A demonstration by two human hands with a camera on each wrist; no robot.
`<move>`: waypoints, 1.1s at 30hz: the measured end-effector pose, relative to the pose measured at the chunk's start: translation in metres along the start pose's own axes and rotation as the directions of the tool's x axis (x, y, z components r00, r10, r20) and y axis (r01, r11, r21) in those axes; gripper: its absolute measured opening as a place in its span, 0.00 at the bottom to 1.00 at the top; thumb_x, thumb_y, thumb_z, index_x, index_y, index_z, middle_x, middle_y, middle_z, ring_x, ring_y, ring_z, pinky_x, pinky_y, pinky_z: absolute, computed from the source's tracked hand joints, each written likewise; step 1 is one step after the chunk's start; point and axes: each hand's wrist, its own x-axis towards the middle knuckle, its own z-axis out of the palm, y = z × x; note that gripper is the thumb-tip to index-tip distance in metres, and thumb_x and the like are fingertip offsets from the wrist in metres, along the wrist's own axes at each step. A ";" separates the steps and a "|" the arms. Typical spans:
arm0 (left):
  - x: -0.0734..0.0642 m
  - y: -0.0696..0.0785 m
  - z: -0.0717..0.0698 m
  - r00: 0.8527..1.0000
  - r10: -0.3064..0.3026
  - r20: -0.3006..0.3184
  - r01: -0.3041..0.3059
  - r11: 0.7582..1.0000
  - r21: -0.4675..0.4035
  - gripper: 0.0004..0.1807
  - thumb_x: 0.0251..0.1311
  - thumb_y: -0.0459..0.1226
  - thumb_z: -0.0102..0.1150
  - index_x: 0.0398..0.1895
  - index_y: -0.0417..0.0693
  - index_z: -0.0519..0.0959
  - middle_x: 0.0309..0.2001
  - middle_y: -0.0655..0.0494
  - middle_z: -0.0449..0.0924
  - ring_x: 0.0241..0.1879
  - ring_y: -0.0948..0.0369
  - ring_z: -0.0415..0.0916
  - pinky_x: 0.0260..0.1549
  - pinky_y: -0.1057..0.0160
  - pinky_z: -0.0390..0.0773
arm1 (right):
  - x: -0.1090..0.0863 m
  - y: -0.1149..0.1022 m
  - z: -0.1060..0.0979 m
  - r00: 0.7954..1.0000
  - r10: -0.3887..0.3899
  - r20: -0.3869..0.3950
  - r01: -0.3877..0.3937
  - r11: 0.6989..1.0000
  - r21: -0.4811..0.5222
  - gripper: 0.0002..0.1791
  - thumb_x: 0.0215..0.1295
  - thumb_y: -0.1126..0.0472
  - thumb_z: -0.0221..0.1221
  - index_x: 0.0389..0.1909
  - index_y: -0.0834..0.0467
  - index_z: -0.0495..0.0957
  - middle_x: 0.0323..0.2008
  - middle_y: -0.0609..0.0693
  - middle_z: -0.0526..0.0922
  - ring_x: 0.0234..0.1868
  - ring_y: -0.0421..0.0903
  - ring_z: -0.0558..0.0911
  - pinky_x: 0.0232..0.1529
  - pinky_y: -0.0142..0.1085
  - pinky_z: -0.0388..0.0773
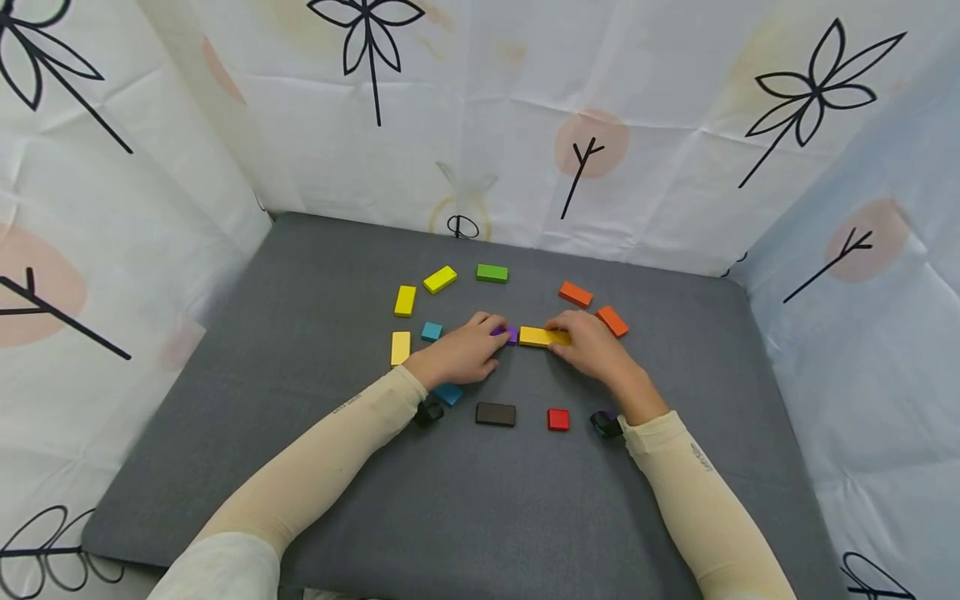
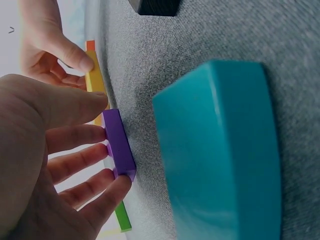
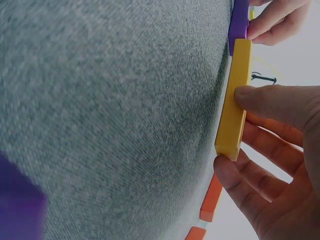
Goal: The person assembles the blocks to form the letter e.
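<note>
My left hand (image 1: 467, 350) holds a purple block (image 2: 119, 142) on the grey table, thumb at its near side and fingers behind it. My right hand (image 1: 592, 346) grips a long golden-yellow block (image 3: 234, 100), its thumb on the front face and its fingers at the back and one end. Both blocks lie nearly end to end in the middle of the table; in the head view the left hand covers part of the purple one. A blue block (image 1: 448, 394) lies just below the left wrist.
Around the hands lie a green block (image 1: 492, 273), yellow blocks (image 1: 405, 301), a cream-yellow block (image 1: 401, 347), a small teal block (image 1: 431, 332), orange blocks (image 1: 575, 293), a dark brown block (image 1: 496, 414) and a red block (image 1: 558, 419). Another purple block (image 3: 20, 200) sits near the right wrist.
</note>
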 end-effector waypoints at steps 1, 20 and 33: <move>0.000 0.000 0.000 1.000 0.000 -0.001 0.000 1.000 -0.001 0.30 0.81 0.40 0.59 0.81 0.41 0.69 0.80 0.44 0.63 0.78 0.46 0.57 0.75 0.51 0.65 | 0.000 0.000 0.000 1.000 -0.002 0.000 0.002 1.000 -0.001 0.19 0.73 0.64 0.71 0.61 0.64 0.86 0.56 0.59 0.87 0.55 0.57 0.84 0.61 0.54 0.79; -0.001 0.001 -0.002 1.000 0.005 -0.008 -0.005 1.000 -0.018 0.33 0.79 0.42 0.62 0.81 0.40 0.69 0.79 0.44 0.64 0.78 0.46 0.58 0.74 0.51 0.66 | 0.005 -0.001 0.004 1.000 0.013 0.007 -0.013 1.000 -0.023 0.18 0.73 0.63 0.71 0.60 0.64 0.86 0.56 0.59 0.87 0.54 0.57 0.84 0.61 0.54 0.79; -0.001 0.001 -0.003 1.000 0.007 -0.010 -0.008 1.000 -0.025 0.33 0.79 0.43 0.64 0.81 0.39 0.69 0.79 0.44 0.64 0.78 0.45 0.58 0.74 0.50 0.67 | 0.004 -0.004 0.005 1.000 -0.002 0.004 0.002 0.999 -0.036 0.17 0.73 0.64 0.71 0.60 0.64 0.87 0.55 0.59 0.88 0.54 0.57 0.84 0.60 0.55 0.79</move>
